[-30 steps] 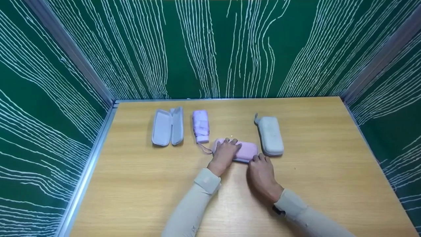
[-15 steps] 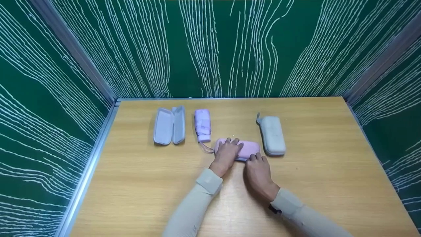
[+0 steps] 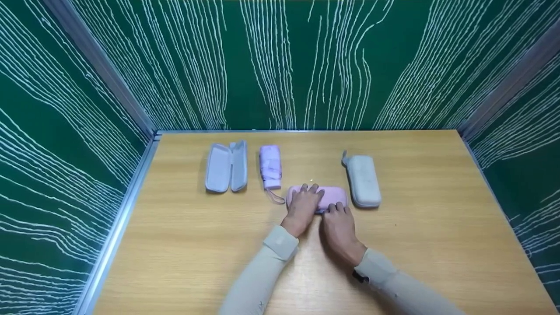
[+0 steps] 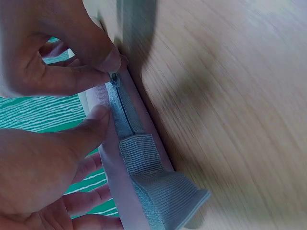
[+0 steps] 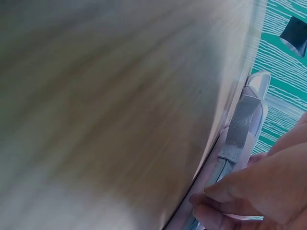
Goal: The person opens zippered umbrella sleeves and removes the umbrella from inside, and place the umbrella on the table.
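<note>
A pink hard zip case [image 3: 334,195] lies lengthwise on the table. Spread over its left part, my left hand [image 3: 302,209] holds it, the thumb against the near side in the left wrist view. My right hand [image 3: 340,229] is at the case's near edge, and its thumb and finger pinch the zipper pull [image 4: 114,79]. A grey zipper track runs along the pink side to a ribbed grey fabric tab [image 4: 140,153]. The right wrist view shows the same tab beyond my right fingertips. My fingers partly cover the zipper pull.
Left of the case lies a folded lilac umbrella [image 3: 270,166] with a wrist loop. An open grey case [image 3: 218,168] stands farther left. Close to the right is a closed pale grey case [image 3: 365,181]. Green walls with white lines border the wooden table [image 3: 183,245].
My right hand has slid left along the near edge of the pink case, drawing the zipper pull with it. My left hand stays on the case. The view has shifted slightly.
</note>
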`<state>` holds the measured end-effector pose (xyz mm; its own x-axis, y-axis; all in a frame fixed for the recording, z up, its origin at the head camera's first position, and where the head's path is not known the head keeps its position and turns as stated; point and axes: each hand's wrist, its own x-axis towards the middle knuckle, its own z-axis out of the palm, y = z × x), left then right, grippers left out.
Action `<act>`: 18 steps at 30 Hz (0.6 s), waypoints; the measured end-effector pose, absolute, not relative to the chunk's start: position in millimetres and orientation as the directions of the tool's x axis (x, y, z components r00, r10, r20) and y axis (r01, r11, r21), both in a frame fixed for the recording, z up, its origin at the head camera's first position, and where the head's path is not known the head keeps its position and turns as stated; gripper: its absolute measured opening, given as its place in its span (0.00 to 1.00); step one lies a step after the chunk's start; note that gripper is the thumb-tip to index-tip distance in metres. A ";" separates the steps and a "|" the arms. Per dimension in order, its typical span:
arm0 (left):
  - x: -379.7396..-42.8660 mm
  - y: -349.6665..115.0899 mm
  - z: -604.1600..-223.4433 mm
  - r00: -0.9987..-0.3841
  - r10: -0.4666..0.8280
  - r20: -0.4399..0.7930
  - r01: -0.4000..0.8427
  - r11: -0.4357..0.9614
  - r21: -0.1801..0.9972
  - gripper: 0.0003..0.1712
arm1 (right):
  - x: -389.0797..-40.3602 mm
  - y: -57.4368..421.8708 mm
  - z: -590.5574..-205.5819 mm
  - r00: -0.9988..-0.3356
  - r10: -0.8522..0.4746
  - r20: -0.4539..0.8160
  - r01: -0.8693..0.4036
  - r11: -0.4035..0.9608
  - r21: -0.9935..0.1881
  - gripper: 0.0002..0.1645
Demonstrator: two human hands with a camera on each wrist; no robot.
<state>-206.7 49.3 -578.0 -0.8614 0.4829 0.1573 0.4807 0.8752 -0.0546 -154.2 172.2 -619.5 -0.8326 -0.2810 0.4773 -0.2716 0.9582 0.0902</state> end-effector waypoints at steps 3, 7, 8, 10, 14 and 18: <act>-206.6 48.9 -579.1 -0.850 0.489 0.196 0.481 0.872 -0.087 0.19 | -154.7 171.8 -619.5 -0.834 -0.281 0.475 -0.268 0.959 0.098 0.06; -206.7 49.1 -580.1 -0.847 0.491 0.206 0.481 0.871 -0.100 0.19 | -154.9 171.8 -619.0 -0.844 -0.281 0.457 -0.267 0.959 0.097 0.06; -206.6 49.2 -580.2 -0.848 0.489 0.205 0.480 0.872 -0.096 0.20 | -154.8 171.5 -618.7 -0.847 -0.282 0.451 -0.267 0.959 0.097 0.06; -206.4 49.6 -580.2 -0.851 0.486 0.201 0.479 0.874 -0.085 0.20 | -154.6 170.9 -618.1 -0.852 -0.283 0.441 -0.267 0.959 0.099 0.05; -206.4 49.9 -581.0 -0.856 0.482 0.189 0.480 0.875 -0.059 0.21 | -154.4 169.0 -617.8 -0.855 -0.290 0.430 -0.275 0.956 0.098 0.05; -207.1 50.0 -582.2 -0.854 0.486 0.188 0.485 0.873 -0.052 0.20 | -155.4 166.3 -618.8 -0.845 -0.299 0.443 -0.288 0.953 0.093 0.05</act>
